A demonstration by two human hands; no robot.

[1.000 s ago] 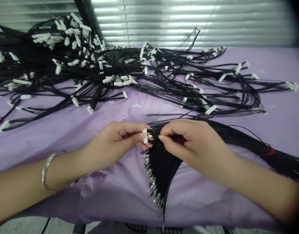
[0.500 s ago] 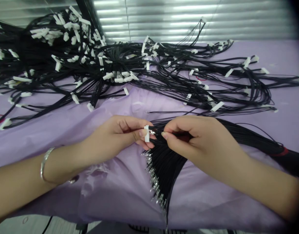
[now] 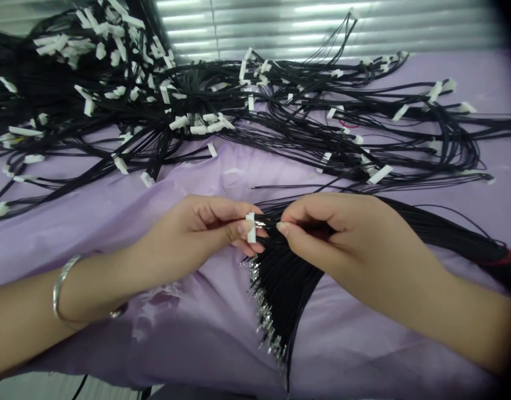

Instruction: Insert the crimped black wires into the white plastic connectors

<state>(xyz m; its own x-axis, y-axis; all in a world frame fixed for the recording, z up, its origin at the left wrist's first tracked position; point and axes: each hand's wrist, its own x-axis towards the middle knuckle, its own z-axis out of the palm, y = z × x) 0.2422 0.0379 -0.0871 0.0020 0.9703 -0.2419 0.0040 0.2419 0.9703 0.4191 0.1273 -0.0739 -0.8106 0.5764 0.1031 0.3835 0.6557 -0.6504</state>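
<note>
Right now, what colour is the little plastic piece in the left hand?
White. The small connector pinched by the left hand shows best in the head view.

Table covered by purple cloth [image 3: 480,311], creased at centre; closed grey blinds [image 3: 305,28] behind, bright light bands across slats

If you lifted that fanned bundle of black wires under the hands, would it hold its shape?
Probably not. The bundle of black wires is thin strands that already splay and droop over the table edge, so it looks floppy. A red tie binds it only far back, so the loose metal-tipped ends would likely sag and spread.
</note>
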